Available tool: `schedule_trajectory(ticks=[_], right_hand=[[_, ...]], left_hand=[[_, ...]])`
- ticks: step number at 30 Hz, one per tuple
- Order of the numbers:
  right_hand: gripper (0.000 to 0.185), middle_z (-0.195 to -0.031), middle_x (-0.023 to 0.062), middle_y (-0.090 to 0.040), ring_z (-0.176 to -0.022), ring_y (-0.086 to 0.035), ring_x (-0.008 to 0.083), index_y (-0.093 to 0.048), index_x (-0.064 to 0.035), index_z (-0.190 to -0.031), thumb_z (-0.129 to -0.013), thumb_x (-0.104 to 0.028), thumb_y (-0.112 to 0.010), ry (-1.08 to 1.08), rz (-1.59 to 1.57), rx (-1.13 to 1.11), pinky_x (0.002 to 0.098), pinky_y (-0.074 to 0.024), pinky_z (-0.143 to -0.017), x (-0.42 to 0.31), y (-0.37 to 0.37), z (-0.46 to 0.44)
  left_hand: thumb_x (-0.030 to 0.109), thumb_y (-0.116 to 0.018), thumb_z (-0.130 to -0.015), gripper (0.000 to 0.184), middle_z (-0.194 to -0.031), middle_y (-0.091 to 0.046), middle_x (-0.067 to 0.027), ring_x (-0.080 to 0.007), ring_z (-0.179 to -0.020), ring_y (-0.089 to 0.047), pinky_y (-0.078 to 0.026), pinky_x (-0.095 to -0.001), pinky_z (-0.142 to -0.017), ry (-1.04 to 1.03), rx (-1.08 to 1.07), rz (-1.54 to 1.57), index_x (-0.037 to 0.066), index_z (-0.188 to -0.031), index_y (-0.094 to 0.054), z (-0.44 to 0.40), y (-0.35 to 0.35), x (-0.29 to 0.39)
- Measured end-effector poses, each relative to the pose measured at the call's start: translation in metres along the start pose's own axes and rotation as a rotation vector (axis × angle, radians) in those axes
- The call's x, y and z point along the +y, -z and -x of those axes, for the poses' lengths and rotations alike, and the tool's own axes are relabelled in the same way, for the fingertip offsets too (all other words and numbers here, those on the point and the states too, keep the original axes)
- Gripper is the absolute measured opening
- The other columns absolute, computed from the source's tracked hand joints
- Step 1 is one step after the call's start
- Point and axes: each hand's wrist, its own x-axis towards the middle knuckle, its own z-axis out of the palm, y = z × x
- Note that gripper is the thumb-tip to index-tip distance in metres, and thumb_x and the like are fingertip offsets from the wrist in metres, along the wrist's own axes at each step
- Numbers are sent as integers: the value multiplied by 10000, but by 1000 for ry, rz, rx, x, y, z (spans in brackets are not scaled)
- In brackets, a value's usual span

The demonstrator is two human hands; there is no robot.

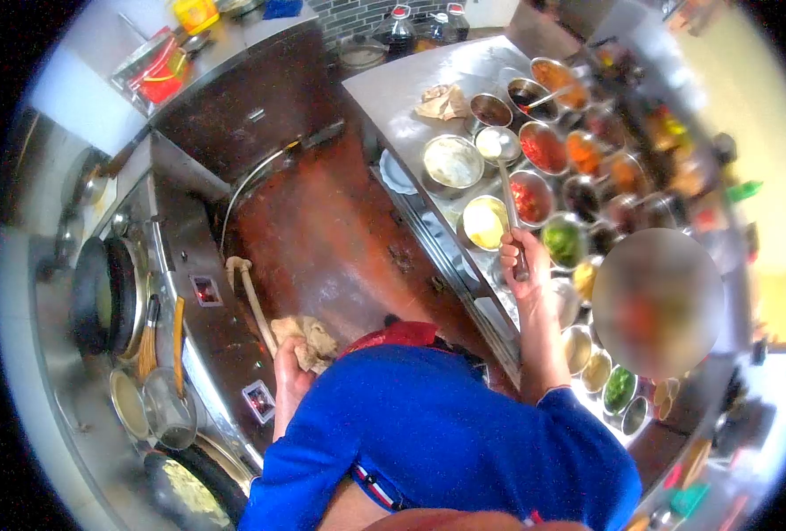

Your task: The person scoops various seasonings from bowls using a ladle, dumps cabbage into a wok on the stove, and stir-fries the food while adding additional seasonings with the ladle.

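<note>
My right hand (pixel 527 257) is closed around the handle of a metal ladle (pixel 508 188) above the steel counter. The ladle's bowl lies over the seasoning containers, with something white in it. Beneath the handle are a bowl of pale yellow contents (pixel 484 221) and a bowl of chopped red pepper (pixel 530 196). Low on the left, my left hand (pixel 294 372) grips a bunched beige cloth (pixel 308 341). A pale pipe-like bar (pixel 253 305) with a bent end runs up beside that hand; whether I touch it I cannot tell.
Several more seasoning bowls, one with chopped greens (pixel 563 241), crowd the right counter (pixel 393 84). On the left stand a stove (pixel 189 257), a dark wok (pixel 96 296), a strainer (pixel 172 407) and a pan with pale yellow food (pixel 189 491). Reddish floor (pixel 313 221) separates both sides.
</note>
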Motion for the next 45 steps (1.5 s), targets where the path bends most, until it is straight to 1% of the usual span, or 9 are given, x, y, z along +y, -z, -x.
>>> schedule_trajectory(ticks=[13, 16, 23, 26, 32, 36, 39, 42, 45], right_hand=[[82, -749, -4, -520, -570, -444, 85, -538, -83, -931, -927, -128, -607, 11, 214, 8, 225, -321, -445, 15, -44, -9], [86, -755, -4, -516, -566, -427, 81, -538, -94, -999, -934, -136, -575, 84, 466, -82, 215, -329, -439, 22, -55, -44], [339, -698, -11, -460, -493, -379, 64, -524, -72, -1211, -914, -223, -588, 16, 852, -621, 220, -309, -390, 36, -122, -58], [479, -729, -7, -457, -464, -373, 56, -436, -96, -1363, -921, -214, -577, -538, 639, -994, 202, -278, -333, 78, -149, -72], [482, -797, -16, -488, -472, -390, 54, -430, -132, -1378, -920, -160, -579, -735, 1022, -1410, 191, -281, -334, 222, -228, 51], [509, -855, 27, -560, -503, -459, 71, -414, -91, -1409, -926, -123, -571, -506, 1444, -1832, 213, -334, -362, 332, -253, 144], [645, -1115, 162, -638, -884, -659, 264, -337, -16, -1490, -887, -37, -569, 421, 1395, -2356, 342, -542, -795, 428, -265, 170], [674, -1273, 235, -601, -1169, -601, 333, -340, -14, -1493, -861, -1, -571, 777, 1086, -2472, 389, -464, -998, 463, -281, 193], [703, -1352, 295, -542, -1256, -547, 405, -355, -47, -1499, -842, 11, -597, 564, 1483, -2581, 429, -446, -1044, 432, -330, 226]], left_hand=[[118, -583, -828, 251, -954, -651, -146, -307, -795, -663, -565, -462, -656, -210, 102, 81, 31, -1063, -592, -22, 47, -36], [89, -594, -861, 346, -1092, -650, -164, -322, -1006, -660, -563, -484, -849, -325, 131, 241, 17, -1198, -572, -3, -14, -47], [-13, -575, -749, 431, -1072, -661, -126, -286, -986, -662, -552, -457, -886, -628, 72, 504, 42, -1176, -572, -68, -13, -120], [-23, -582, -717, 418, -1017, -644, -115, -286, -959, -653, -551, -461, -845, -750, 163, 664, 57, -1127, -584, -41, -6, -128], [11, -603, -736, 460, -1097, -648, -127, -310, -1007, -646, -549, -472, -882, -840, 355, 906, 30, -1194, -575, 7, 76, -139], [27, -576, -783, 387, -1076, -647, -123, -274, -977, -650, -552, -414, -831, -1082, 380, 1078, 23, -1171, -589, 70, 113, -131], [45, -604, -777, 447, -1109, -649, -133, -304, -1022, -647, -539, -474, -882, -1165, 346, 1208, 5, -1220, -565, 82, 186, -143], [87, -584, -781, 492, -1175, -630, -137, -302, -1105, -614, -498, -473, -952, -1250, 283, 1197, 3, -1262, -531, 119, 231, -141], [97, -575, -789, 428, -1132, -624, -135, -316, -1086, -604, -487, -488, -971, -1172, 322, 1335, 14, -1207, -536, 152, 263, -134]])
